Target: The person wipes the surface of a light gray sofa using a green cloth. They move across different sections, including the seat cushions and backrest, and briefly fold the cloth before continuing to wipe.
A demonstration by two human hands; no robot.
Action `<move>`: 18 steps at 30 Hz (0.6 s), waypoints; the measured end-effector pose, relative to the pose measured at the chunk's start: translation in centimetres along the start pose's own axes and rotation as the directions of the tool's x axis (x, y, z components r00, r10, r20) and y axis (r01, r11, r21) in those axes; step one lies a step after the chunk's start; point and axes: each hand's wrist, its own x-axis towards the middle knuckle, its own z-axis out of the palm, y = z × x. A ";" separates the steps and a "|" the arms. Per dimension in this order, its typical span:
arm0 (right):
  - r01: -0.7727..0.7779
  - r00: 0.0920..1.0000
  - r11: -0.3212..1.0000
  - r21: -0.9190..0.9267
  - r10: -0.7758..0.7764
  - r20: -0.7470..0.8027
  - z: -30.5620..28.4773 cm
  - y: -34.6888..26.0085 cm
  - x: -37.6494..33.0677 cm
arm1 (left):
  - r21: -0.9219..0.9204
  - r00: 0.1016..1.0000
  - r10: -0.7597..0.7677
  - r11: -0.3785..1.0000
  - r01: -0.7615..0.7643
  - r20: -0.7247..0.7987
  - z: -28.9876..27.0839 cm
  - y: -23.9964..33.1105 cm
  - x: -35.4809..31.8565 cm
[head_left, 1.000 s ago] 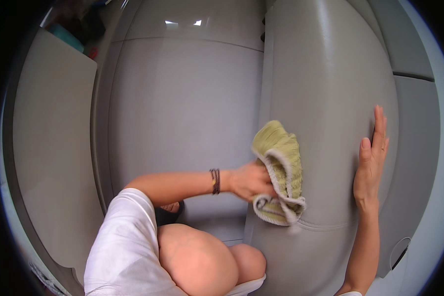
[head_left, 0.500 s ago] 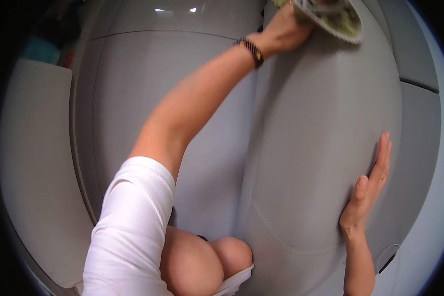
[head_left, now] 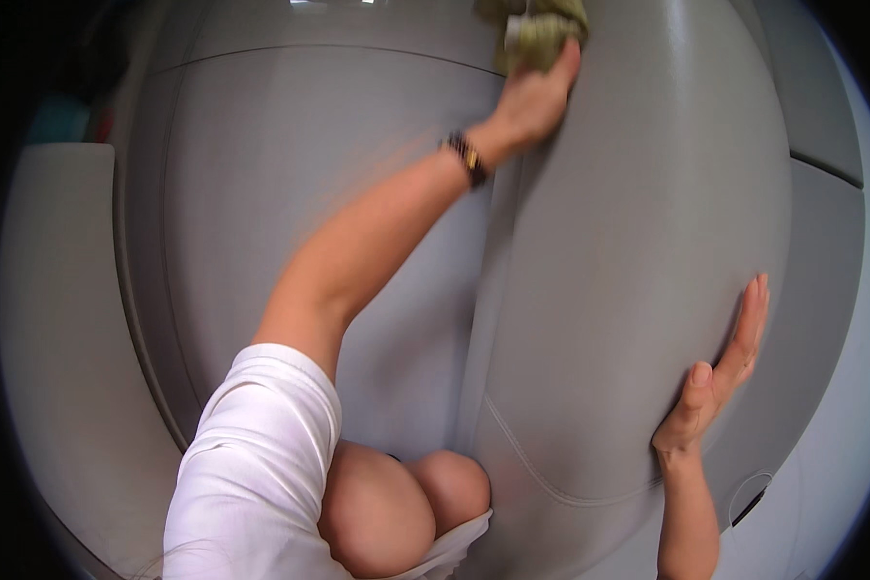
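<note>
A crumpled olive-green cloth [head_left: 541, 37] is gripped in my left hand [head_left: 535, 104], which reaches far forward with a dark beaded bracelet on its wrist. The cloth is at the far inner edge of the grey sofa's backrest [head_left: 619, 261], next to the seam with the seat cushion [head_left: 261, 145]; its upper part is smeared by motion. Closer to me on the right, my right hand [head_left: 710, 396] lies against the top of the backrest, fingers stretched out and holding nothing.
My bare knees [head_left: 396, 503] are on the seat at the bottom. A pale grey sofa section [head_left: 63, 319] runs along the left, with a blurred turquoise thing [head_left: 60, 118] beyond it. Right of the backrest is a white surface [head_left: 822, 464] with a thin cord on it.
My left hand and the cloth have swept left and slightly nearer, from over the backrest to its inner edge. The right hand stays on the backrest.
</note>
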 end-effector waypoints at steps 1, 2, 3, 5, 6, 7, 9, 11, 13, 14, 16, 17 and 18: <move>0.011 1.000 1.000 0.004 -0.011 -0.003 -0.2 -0.3 0.1 | -0.076 0.998 0.056 0.996 -0.052 0.043 -0.8 0.4 -2.4; 0.011 1.000 1.000 0.002 -0.011 -0.002 -0.2 -0.4 0.1 | -0.112 0.999 0.043 0.993 -0.039 0.029 -1.2 0.9 -5.6; 0.019 1.000 1.000 0.005 -0.019 -0.001 -0.1 -0.7 0.2 | -0.133 0.999 0.011 0.991 -0.005 0.044 -1.8 0.9 -8.5; 0.032 0.999 0.999 0.017 -0.032 -0.003 0.0 -0.8 0.4 | -0.116 0.996 -0.047 0.992 0.055 0.076 -3.2 1.2 -14.2; 0.030 1.000 0.999 0.018 -0.030 -0.002 0.0 -0.7 0.4 | -0.085 0.978 -0.116 0.988 0.132 0.170 -4.1 1.4 -16.5; 0.032 0.999 0.999 0.033 -0.032 -0.001 0.1 -0.8 0.3 | -0.110 0.976 -0.137 0.981 0.157 0.169 -5.5 2.0 -17.5; 0.014 1.000 0.999 0.049 -0.014 0.002 0.1 -0.5 0.0 | -0.379 0.854 -0.494 0.768 0.517 0.163 -7.6 3.0 -16.9; -0.013 1.000 1.000 0.028 0.013 0.009 0.0 -0.6 -0.3 | -0.674 0.598 -0.745 0.281 0.683 0.295 -10.2 3.3 -13.3; -0.025 1.000 1.000 0.014 0.025 0.005 -0.1 -0.6 -0.3 | -0.714 0.793 -0.552 0.444 0.541 0.257 -10.9 1.4 -9.3; -0.025 1.000 1.000 0.016 0.025 0.007 -0.1 -0.7 -0.3 | -0.703 0.877 -0.459 0.576 0.417 0.145 -10.6 0.3 -6.4; -0.021 1.000 0.999 0.026 0.021 0.008 -0.1 -0.7 -0.2 | -0.451 0.964 -0.251 0.873 0.185 -0.091 -8.7 -1.6 0.4; -0.023 1.000 0.999 0.030 0.023 0.005 -0.2 -0.6 -0.3 | -0.156 0.953 -0.301 0.944 0.292 -0.043 -8.7 -2.6 4.1; -0.005 1.000 0.999 0.045 0.005 0.001 -0.1 -0.8 -0.1 | -0.146 0.992 -0.009 0.989 -0.009 -0.127 -8.2 -3.1 8.0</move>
